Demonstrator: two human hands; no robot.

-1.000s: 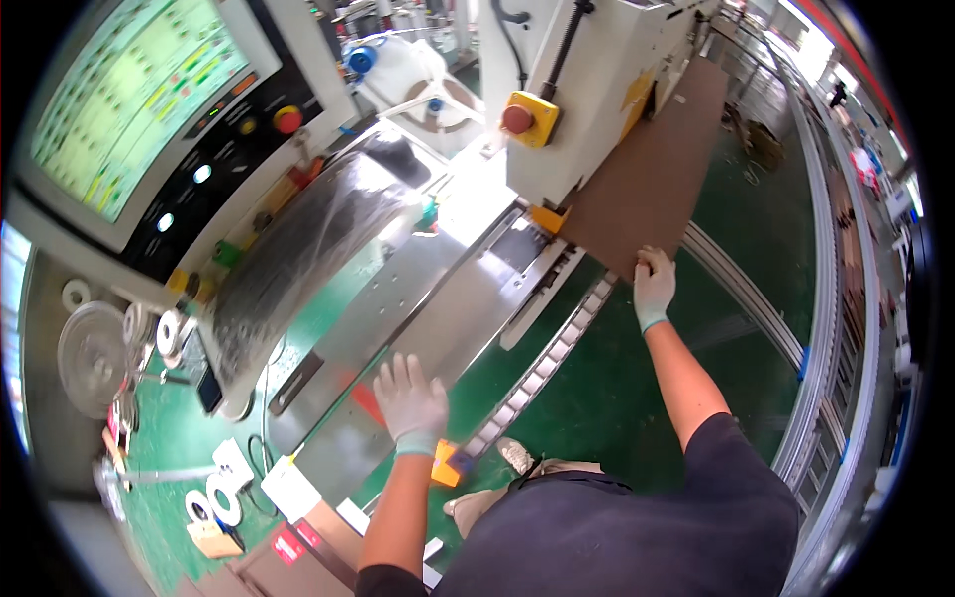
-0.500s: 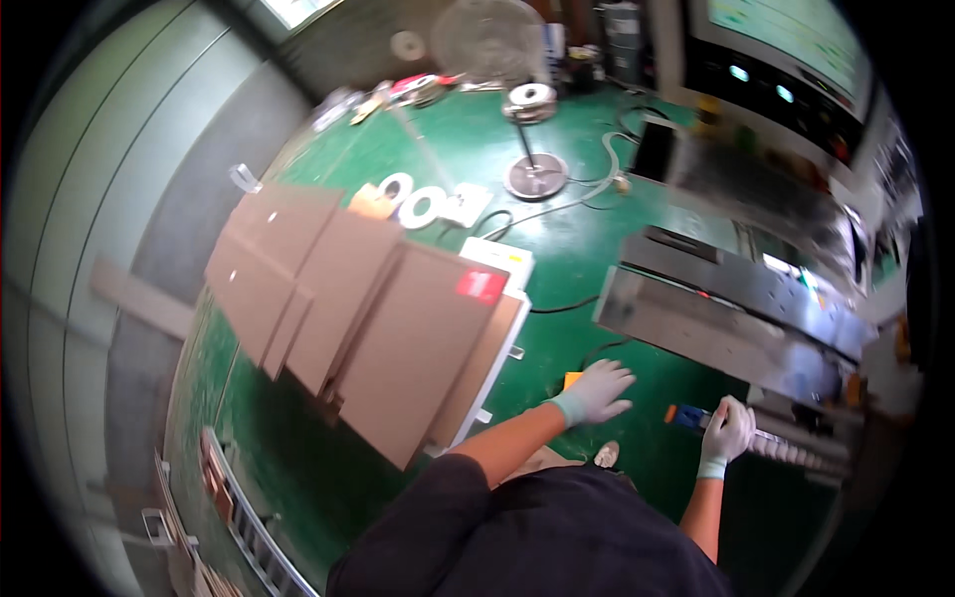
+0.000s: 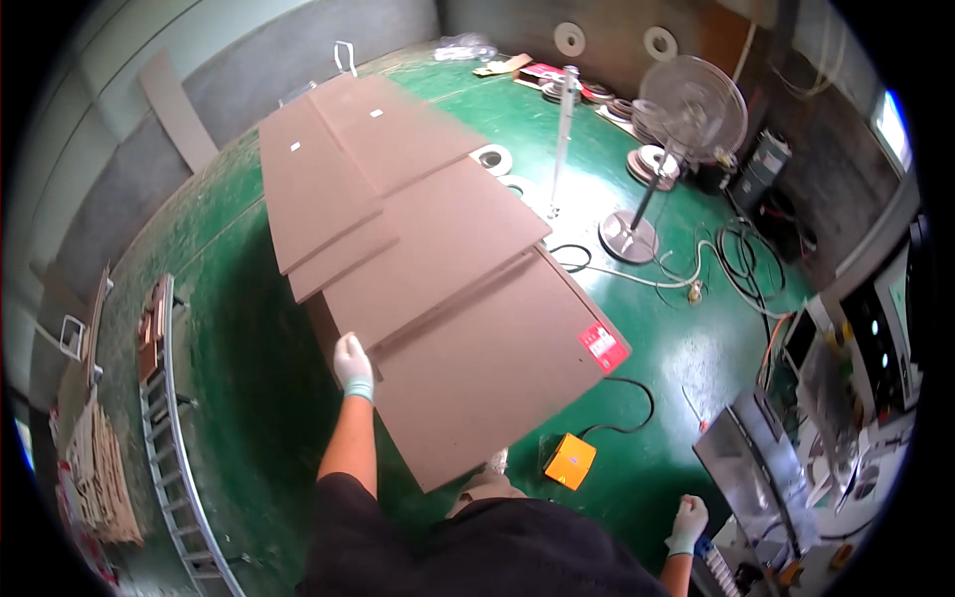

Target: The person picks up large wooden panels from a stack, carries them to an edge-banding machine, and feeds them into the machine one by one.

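A stack of brown flat boards (image 3: 477, 368) lies overlapped in front of me, stretching away to the far left. My left hand (image 3: 353, 366), in a white glove with a pale green cuff, is at the stack's left edge, its fingers closed on the edge of a brown board. Low on the right, my gloved right hand (image 3: 687, 524) is closed, away from the boards; what it holds, if anything, is hidden. A blue-ended part with a pale ribbed hose (image 3: 714, 565) sits close beside its wrist. A red-and-white label (image 3: 603, 347) is on the nearest board's right corner.
An orange box (image 3: 570, 462) with a black cable sits on the green floor near my feet. Metal machinery (image 3: 751, 468) stands at the right. A pedestal fan (image 3: 693, 109), hoses and tape rolls are farther back. A metal ladder (image 3: 169, 448) lies on the left.
My view has turned left, toward the boards. The left hand has gone from open over the floor to closed at the boards' left edge. The right hand remains by the machine side.
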